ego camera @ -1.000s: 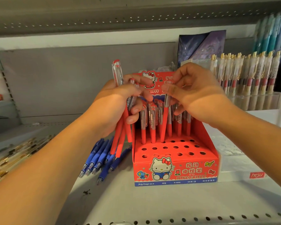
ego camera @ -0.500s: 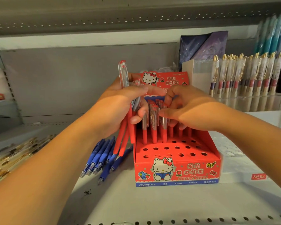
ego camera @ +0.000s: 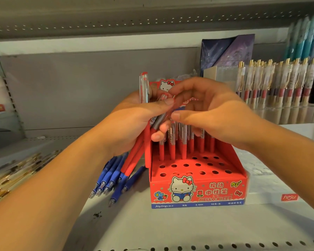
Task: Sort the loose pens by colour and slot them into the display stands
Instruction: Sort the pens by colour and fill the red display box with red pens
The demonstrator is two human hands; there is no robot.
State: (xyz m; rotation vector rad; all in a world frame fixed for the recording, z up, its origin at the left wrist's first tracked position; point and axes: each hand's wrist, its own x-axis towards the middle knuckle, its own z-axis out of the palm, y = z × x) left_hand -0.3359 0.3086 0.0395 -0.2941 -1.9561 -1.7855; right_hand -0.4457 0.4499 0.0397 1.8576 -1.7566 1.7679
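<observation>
Here, red stand (ego camera: 198, 193): back rows hold slotted pens (ego camera: 183, 150); left hand (ego camera: 132, 124) grips red bunch (ego camera: 134, 159); right hand (ego camera: 210, 109): grasp unclear.

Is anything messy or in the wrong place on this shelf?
Yes. The blue pens lie loose in a heap on the shelf, left of the red stand, not slotted in holes.

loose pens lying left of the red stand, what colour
The loose pens are blue, best seen in the head view.
</observation>
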